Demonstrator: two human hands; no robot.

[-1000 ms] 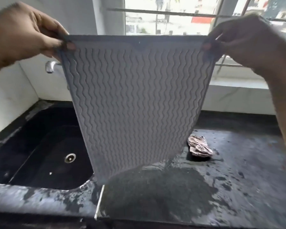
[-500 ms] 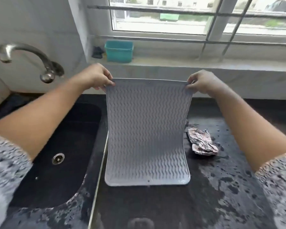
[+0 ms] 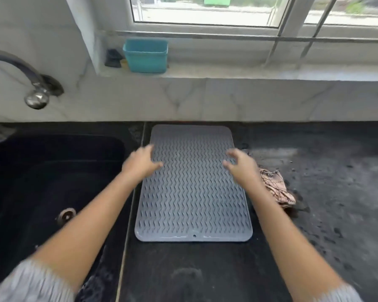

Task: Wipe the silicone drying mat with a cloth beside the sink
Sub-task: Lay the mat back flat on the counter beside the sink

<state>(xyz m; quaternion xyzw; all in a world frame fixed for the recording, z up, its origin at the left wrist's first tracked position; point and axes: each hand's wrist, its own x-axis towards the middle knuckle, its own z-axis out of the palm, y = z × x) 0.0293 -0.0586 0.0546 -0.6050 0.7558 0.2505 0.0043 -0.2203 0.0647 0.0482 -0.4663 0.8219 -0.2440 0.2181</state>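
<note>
The silicone drying mat (image 3: pixel 193 184) lies flat on the black counter (image 3: pixel 327 214), its long left edge running just beside the counter's seam with the sink (image 3: pixel 52 182), its far short edge close under the marble backsplash; the wavy ribs face up and a small hole sits in the middle of its near edge.

My left hand (image 3: pixel 141 163) is over the mat's left edge, fingers loosely spread and holding nothing; whether the fingertips touch the ribs I cannot tell, the hand being blurred. My right hand (image 3: pixel 241 165) is over the mat's right edge, fingers curled apart like a claw, also empty; again I cannot tell if it rests on the mat or is just above it.

The cloth (image 3: pixel 276 189), crumpled and patterned, lies on the wet counter just beside the mat's right edge, partly behind my right wrist; neither hand touches it.

The sink fills the left part of the counter, its drain (image 3: pixel 66 215) toward the near side; the tap (image 3: pixel 28 83) comes out of the wall above its far left corner. On the window ledge beyond the backsplash stands a teal tub (image 3: pixel 146 56), with a dark scrubber (image 3: pixel 113 58) just to its left.
</note>
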